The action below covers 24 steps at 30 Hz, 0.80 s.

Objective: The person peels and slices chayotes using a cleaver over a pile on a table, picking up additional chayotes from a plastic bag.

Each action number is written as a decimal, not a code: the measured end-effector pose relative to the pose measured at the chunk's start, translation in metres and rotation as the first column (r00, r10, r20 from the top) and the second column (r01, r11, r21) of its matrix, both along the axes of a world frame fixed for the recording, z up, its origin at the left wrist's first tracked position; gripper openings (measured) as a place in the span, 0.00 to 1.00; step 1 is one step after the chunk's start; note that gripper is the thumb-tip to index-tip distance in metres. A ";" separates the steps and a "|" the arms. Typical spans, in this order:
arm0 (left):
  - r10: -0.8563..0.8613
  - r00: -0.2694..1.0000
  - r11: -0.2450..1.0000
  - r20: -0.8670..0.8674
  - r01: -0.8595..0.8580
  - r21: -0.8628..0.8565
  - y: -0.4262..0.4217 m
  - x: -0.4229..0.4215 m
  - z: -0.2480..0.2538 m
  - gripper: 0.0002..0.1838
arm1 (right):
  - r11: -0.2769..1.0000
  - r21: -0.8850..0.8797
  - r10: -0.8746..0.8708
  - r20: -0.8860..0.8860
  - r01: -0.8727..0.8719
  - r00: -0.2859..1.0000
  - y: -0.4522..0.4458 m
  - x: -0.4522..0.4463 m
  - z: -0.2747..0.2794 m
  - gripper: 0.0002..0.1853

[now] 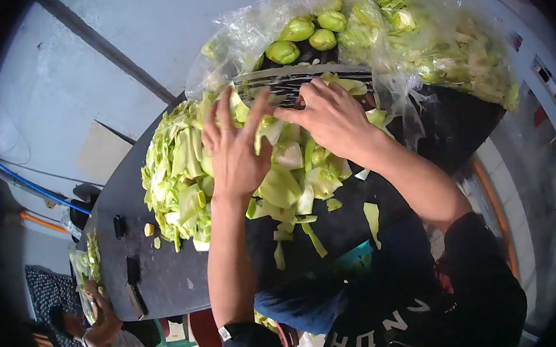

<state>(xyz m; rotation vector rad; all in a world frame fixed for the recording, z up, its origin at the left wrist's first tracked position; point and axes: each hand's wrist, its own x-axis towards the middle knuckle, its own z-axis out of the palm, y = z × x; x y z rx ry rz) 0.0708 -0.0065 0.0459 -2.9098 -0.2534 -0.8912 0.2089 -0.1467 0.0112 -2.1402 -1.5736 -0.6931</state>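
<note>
My left hand (235, 154) lies spread over a heap of cut pale green chayote pieces (183, 151), its fingers apart and pointing at the blade. With bent fingers, my right hand (335, 114) is closed at the near side of a broad shiny knife (303, 76), whose blade lies crosswise over the pieces. Part of a dark brownish handle shows by the right fingers; the grip itself is mostly hidden. Loose slices (285, 186) lie below both hands. Just past the knife are several whole chayotes (282, 52).
A clear plastic bag (463, 51) of cut chayote stands at the back right of the dark table (169, 281). Small dark objects (133, 270) lie near its left edge. Another person (105, 330) sits at lower left, near a bag of green pieces (85, 267).
</note>
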 end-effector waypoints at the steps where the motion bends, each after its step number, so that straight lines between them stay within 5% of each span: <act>1: 0.006 1.000 1.000 0.001 -0.006 -0.003 0.001 0.001 -0.002 0.43 | 1.000 0.000 0.021 0.001 -0.021 1.000 0.001 -0.001 0.000 0.21; 3: -0.039 0.989 0.998 -0.141 0.046 0.049 0.009 0.003 -0.009 0.43 | 0.999 0.024 0.039 0.002 -0.039 0.999 0.001 -0.002 0.000 0.17; 9: 0.059 0.994 0.991 -0.097 -0.047 0.127 0.032 0.000 -0.024 0.46 | 0.998 -0.066 0.006 0.053 -0.002 0.999 0.000 -0.004 0.004 0.22; 19: -0.129 0.991 0.979 0.025 0.131 -0.158 0.025 0.004 -0.020 0.37 | 0.994 0.076 0.070 0.082 -0.076 0.994 0.000 -0.005 0.002 0.14; 24: -0.006 0.996 1.000 -0.089 0.007 0.009 0.037 -0.007 -0.029 0.35 | 0.990 0.134 0.019 0.085 -0.030 0.996 -0.006 0.007 0.011 0.13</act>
